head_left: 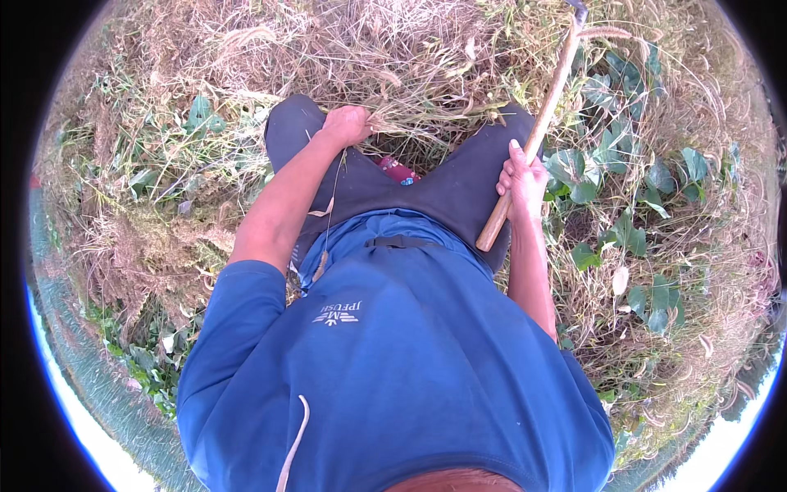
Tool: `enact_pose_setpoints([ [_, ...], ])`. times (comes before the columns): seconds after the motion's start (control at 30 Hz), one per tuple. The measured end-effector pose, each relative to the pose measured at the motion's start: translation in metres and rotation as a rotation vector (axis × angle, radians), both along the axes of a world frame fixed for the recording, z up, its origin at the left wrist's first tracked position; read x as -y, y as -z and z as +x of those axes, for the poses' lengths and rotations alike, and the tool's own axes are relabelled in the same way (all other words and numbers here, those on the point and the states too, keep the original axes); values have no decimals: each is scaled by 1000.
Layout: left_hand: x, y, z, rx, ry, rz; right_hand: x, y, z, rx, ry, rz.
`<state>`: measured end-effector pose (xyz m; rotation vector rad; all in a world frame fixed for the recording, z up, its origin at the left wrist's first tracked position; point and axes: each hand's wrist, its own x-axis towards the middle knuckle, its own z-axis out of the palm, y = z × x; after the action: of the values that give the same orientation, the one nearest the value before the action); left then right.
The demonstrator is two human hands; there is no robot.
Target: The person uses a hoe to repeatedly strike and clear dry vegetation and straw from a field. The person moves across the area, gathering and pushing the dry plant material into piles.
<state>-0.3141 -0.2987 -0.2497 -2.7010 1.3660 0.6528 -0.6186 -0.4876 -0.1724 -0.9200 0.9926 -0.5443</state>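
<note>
My right hand (524, 178) is closed around a wooden handle (550, 101) that rises from beside my right thigh to the top edge. A metal head (579, 11) shows only in part at its far end, so the kind of tool is unclear. Over my left knee, my left hand (348, 126) is closed on a bunch of dry grass stems (393, 120), which spread away to the right. A thin stalk with a seed head (321, 265) hangs down over my trousers and blue shirt below the left forearm.
Tangled dry grass (369, 55) covers the ground in front. Broad green leaves (575, 175) grow among it on the right, with more (201, 117) on the left. Part of a red patterned item (398, 171) shows between my dark-trousered legs.
</note>
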Motion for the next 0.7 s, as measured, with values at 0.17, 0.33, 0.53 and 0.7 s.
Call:
enact_pose_setpoints([
  [0.17, 4, 5, -3, 53, 71, 80, 2, -1, 2, -12, 27, 22],
  [0.33, 11, 1, -6, 106, 242, 163, 1, 0, 5, -10, 19, 44],
  [0.53, 12, 16, 0, -74, 191, 159, 4, 1, 8, 4, 34, 62],
  [0.7, 13, 24, -5, -72, 271, 106, 4, -3, 10, 3, 53, 80],
])
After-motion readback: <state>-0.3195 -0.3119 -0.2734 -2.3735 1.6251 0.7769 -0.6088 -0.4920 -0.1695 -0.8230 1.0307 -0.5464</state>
